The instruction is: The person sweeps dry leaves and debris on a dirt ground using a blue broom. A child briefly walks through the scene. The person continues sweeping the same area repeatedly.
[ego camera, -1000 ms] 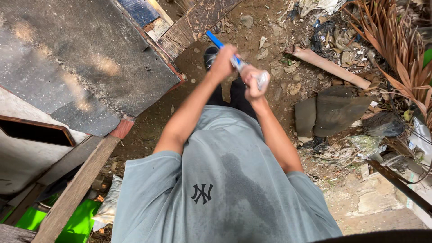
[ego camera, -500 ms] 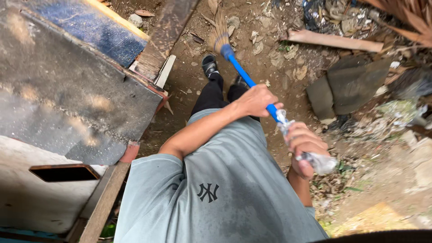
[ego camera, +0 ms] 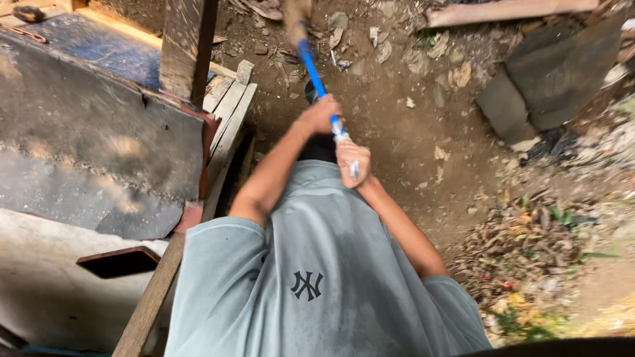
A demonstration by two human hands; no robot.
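Observation:
I look down over my grey T-shirt at bare dirt ground. My left hand (ego camera: 320,114) grips the blue handle of a broom (ego camera: 312,69) lower down the shaft. My right hand (ego camera: 352,162) is closed around the silvery top end of the same handle, close to my chest. The broom's bristle head (ego camera: 297,14) reaches forward to the top of the view and is blurred. A dark shoe shows just under my left hand.
A dark flat slab (ego camera: 86,139) with wooden planks (ego camera: 228,106) lies on the left, an upright wooden post (ego camera: 187,46) beside it. Dark slabs (ego camera: 549,79) and a plank (ego camera: 509,12) lie at the upper right. Dry leaves and litter (ego camera: 529,244) are piled on the right.
The broom has swung from the right side to straight ahead. My right hand came in from the right to my chest, and the view shifted toward the ground ahead.

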